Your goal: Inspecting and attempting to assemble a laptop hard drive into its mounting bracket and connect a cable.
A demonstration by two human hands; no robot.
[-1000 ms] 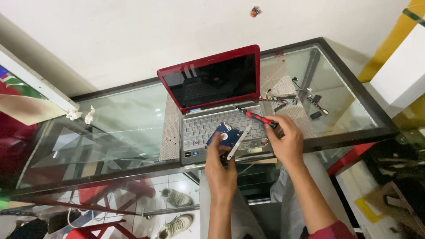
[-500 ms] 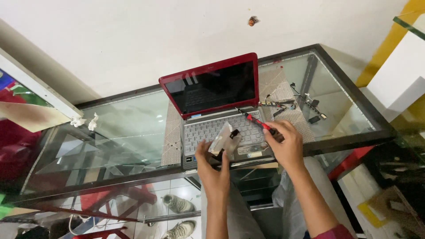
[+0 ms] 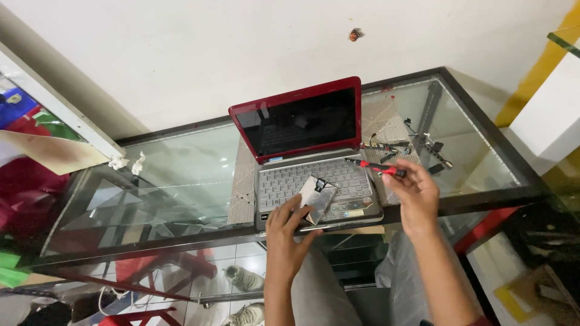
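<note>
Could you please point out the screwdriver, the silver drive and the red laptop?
screwdriver (image 3: 380,168), head view, red-and-black handle.
silver drive (image 3: 318,198), head view, flat metal face.
red laptop (image 3: 296,124), head view, dark screen.

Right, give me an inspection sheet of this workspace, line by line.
Surface: glass-topped table with a dark frame, see-through to the floor.
Job's things: red laptop open, screen dark; flat silver module over its keyboard; red-handled screwdriver.
Clutter: small dark parts on the glass at right; white scraps at left.
Hands: left hand holds the silver module; right hand holds the screwdriver.
Cables: thin wires beside the laptop.
Surroundings: white wall; shoes on the tiled floor below.
</note>
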